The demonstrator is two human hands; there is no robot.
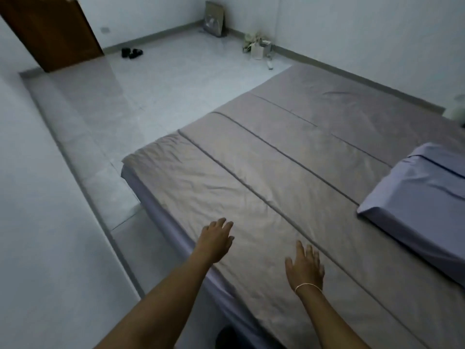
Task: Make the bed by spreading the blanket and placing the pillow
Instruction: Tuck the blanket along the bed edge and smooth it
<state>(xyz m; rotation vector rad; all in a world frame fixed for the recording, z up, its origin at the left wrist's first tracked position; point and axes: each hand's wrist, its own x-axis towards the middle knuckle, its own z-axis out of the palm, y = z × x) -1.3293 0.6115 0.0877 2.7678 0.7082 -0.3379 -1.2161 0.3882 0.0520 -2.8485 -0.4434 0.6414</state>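
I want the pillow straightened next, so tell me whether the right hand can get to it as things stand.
Probably yes. The right hand is open and empty above the blanket, and the pillow lies further to its right with only flat blanket between them. Whether the arm stretches that far without leaning is unclear.

I see a blanket (251,177) of grey-brown cloth with faint sheen and fine creases, at three o'clock a pillow (415,197) in smooth lilac cloth, glossy pale floor tiles (176,79), brown wooden door (50,28) at eleven o'clock
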